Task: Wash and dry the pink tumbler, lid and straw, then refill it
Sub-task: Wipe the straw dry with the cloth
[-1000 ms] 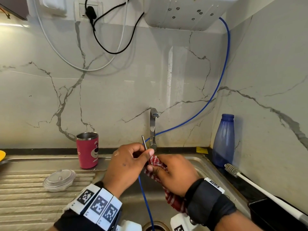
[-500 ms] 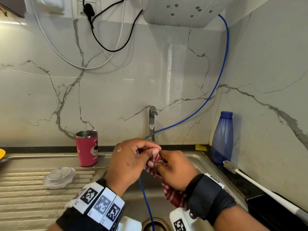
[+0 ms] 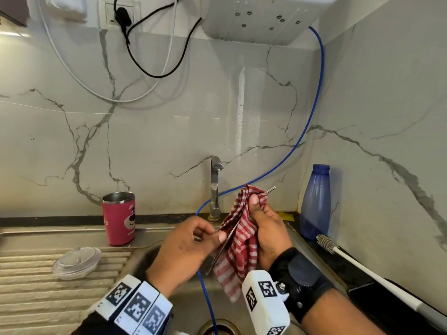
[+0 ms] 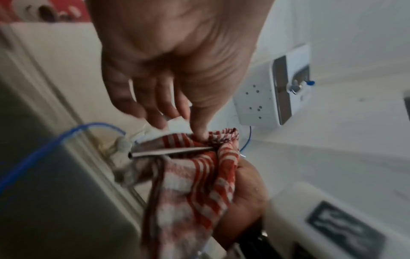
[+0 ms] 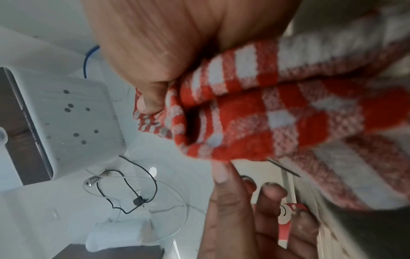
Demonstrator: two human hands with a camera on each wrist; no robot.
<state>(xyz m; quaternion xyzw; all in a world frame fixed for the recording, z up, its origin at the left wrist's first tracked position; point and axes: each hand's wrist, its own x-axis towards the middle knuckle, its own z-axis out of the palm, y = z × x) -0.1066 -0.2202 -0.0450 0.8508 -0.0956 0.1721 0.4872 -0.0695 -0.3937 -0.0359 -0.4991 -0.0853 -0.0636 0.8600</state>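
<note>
Over the sink, my right hand (image 3: pixel 256 206) grips a red checked cloth (image 3: pixel 242 250) wrapped round the thin metal straw (image 3: pixel 222 250). The straw slants from lower left to upper right, and both ends stick out of the cloth. My left hand (image 3: pixel 214 234) sits just left of it, fingers loosely curled. Its thumb tip touches the cloth (image 4: pixel 199 184) above the straw (image 4: pixel 168 152) and holds nothing. The pink tumbler (image 3: pixel 118 218) stands open and upright at the back of the draining board. The clear lid (image 3: pixel 77 262) lies on the ribs in front of it.
A faucet (image 3: pixel 215 187) rises behind my hands, and a blue tube (image 3: pixel 312 112) runs down past it into the sink drain. A blue bottle (image 3: pixel 315 201) stands at the right corner. A white bottle brush (image 3: pixel 326 243) lies along the right counter. The steel draining board (image 3: pixel 36 286) stretches left.
My right hand has risen to the right with the cloth. The straw, upright in my left hand before, now slants inside the cloth. My left hand has let it go and dropped lower.
</note>
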